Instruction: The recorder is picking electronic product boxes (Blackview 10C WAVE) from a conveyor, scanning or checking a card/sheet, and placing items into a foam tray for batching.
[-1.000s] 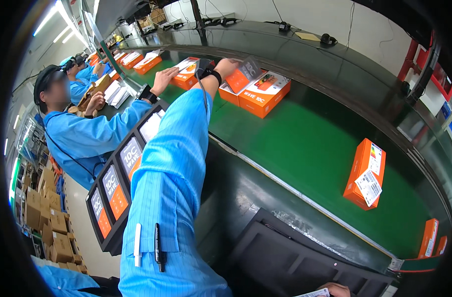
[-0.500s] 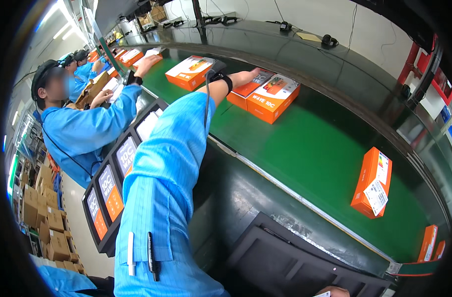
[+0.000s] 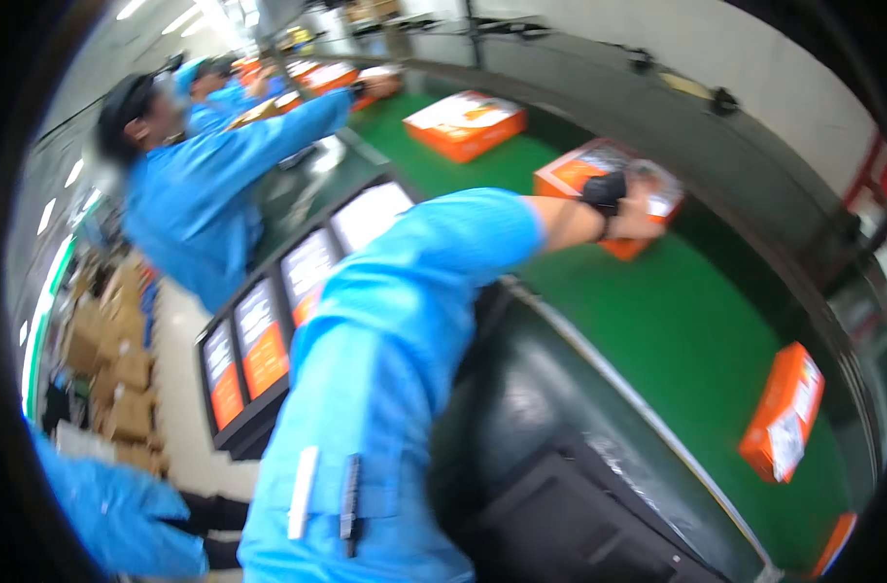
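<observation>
My left arm, in a blue sleeve with two pens in its pocket, reaches across to the green conveyor belt [image 3: 599,301]. At the far side of the belt, my left hand [image 3: 643,206] is closed over an orange-and-white retail box [image 3: 628,248]; motion smears the fingers. A second orange box [image 3: 563,177] lies against its left side, partly behind the black device [image 3: 604,192] on my wrist. Left of my sleeve, a black compartmented tray [image 3: 238,439] holds several flat orange-and-white pieces [image 3: 261,340]. My right hand is out of view.
Another orange box [image 3: 466,124] sits farther up the belt. At the right lies a labelled orange box [image 3: 784,416]. A black panel or tray [image 3: 560,515] is at the lower middle. A co-worker in blue [image 3: 186,189] reaches toward the belt at left.
My view has swung, shifting the scene. My left hand has moved from the back of the paired boxes onto the right-hand one. My right hand has left the lower edge of view.
</observation>
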Demonstrator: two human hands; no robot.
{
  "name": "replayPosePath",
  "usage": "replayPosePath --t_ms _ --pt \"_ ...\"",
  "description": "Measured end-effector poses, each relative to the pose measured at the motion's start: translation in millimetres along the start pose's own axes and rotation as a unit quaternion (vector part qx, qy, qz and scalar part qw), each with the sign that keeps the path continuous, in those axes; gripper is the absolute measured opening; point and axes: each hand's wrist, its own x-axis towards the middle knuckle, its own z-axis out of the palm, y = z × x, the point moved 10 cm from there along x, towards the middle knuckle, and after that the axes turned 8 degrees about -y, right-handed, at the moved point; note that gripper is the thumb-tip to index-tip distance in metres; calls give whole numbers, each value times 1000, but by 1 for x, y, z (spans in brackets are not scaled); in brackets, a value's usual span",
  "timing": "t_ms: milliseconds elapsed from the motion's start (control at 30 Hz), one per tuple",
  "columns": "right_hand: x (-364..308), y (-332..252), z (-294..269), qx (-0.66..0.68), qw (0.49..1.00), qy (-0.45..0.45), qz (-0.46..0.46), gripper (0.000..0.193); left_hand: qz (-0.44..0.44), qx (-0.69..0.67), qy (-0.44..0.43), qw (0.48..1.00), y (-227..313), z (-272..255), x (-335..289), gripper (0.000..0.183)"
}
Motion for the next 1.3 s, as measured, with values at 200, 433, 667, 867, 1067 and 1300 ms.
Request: replayPosePath --t_ms 200,433,667,867,1067,1300 --pt "-1 -15 -8 -17 999 29 5 8 5 -45 15 999 31 -20 -26 87" --pt "8 -6 8 36 998 51 -4 8 172 144 116 968 100 -83 -65 66" --pt "35 -22 -4 -21 998 39 -32 7 -54 -19 81 995 -70 -160 -46 70" --pt "41 -19 -6 5 999 40 -31 9 23 -84 55 995 -70 -130 -25 66" --pt "47 -20 -3 -2 999 33 -28 8 -6 145 2 989 -36 -82 -27 75" --pt "58 -23 0 -10 999 38 -32 8 -38 100 -35 994 -54 -33 -23 83"
